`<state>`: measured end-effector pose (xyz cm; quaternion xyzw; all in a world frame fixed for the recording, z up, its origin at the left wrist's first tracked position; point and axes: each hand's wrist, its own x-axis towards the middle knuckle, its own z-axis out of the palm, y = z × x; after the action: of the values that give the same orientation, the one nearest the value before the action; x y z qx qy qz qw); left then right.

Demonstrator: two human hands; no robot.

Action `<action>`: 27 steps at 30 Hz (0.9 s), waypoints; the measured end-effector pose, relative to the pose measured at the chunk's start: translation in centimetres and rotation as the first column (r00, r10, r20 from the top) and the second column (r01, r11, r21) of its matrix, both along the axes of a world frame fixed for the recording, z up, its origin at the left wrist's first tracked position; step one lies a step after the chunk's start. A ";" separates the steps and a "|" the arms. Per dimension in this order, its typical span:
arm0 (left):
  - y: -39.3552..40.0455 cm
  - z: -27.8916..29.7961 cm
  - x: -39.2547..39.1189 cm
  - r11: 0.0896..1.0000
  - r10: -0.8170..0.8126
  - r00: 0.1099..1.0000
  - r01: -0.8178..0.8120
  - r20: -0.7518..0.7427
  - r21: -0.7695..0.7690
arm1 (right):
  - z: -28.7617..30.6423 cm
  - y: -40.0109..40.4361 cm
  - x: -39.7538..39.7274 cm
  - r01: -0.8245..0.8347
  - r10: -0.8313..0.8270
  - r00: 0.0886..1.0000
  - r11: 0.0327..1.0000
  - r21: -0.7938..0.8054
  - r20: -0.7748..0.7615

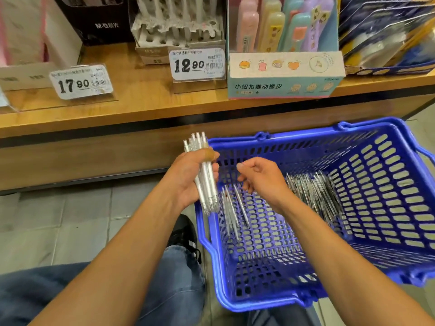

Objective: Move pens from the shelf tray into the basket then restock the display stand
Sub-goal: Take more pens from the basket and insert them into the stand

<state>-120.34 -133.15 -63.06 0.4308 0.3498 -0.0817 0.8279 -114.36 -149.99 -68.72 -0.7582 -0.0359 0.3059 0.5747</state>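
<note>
From the head camera, the left hand grips a bundle of white pens, fingers and thumb curled round the middle of the bundle. The pens stand nearly upright, their clicker ends rising above the thumb and their tips pointing down past the heel of the hand, just at the near-left rim of the blue basket.

The right hand hangs over the inside of the basket, just beside the left hand but apart from the bundle. Its fingers are curled in toward the palm; whether they pinch anything cannot be told, since nothing shows between them.

In the basket, a few loose pens lie on the mesh floor below the hands, and a larger heap of pens lies against the far-right wall.

Above, on the wooden shelf, a white display stand holds a row of upright white pens, with empty holes in its front rows. A price tag reading 12.90 stands in front of it.
</note>
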 end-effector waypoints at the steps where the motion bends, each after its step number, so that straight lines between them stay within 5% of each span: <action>1: 0.2 -0.1 0.0 1.000 0.005 1.000 -0.005 0.007 -0.016 | -2.2 -0.4 0.5 0.005 -0.003 1.000 0.987 -0.163 0.011; 4: 0.3 -0.1 -0.1 0.999 0.012 1.000 -0.011 0.018 -0.050 | -8.6 -1.1 0.6 -0.197 0.208 0.977 0.812 -0.549 -0.044; 7: 0.3 -0.1 0.0 0.998 0.023 0.999 -0.021 0.027 -0.067 | -12.4 -0.6 -0.7 -0.348 0.327 0.931 0.668 -0.658 -0.160; 13: 0.3 -0.1 0.0 0.999 0.024 0.999 -0.023 0.023 -0.045 | -15.0 1.3 -1.7 -0.348 0.407 0.902 0.481 -0.805 -0.147; 18: 0.4 0.1 0.0 0.999 0.023 1.000 -0.023 0.000 -0.040 | -13.4 0.3 -0.5 -0.369 0.372 0.913 0.580 -0.726 -0.167; 22: 0.2 0.4 -0.1 0.999 0.024 1.000 -0.025 -0.019 -0.020 | -10.0 -1.4 0.4 -0.323 0.288 0.945 0.753 -0.573 -0.154; 27: 0.0 0.8 -0.3 0.999 0.007 0.999 -0.009 -0.035 -0.032 | -2.7 -2.9 -1.5 -0.039 0.020 0.988 0.992 -0.121 -0.154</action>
<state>-120.59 -133.17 -62.24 0.4148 0.3644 -0.0913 0.8288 -115.83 -152.87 -71.45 -0.7660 0.0158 0.3730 0.5233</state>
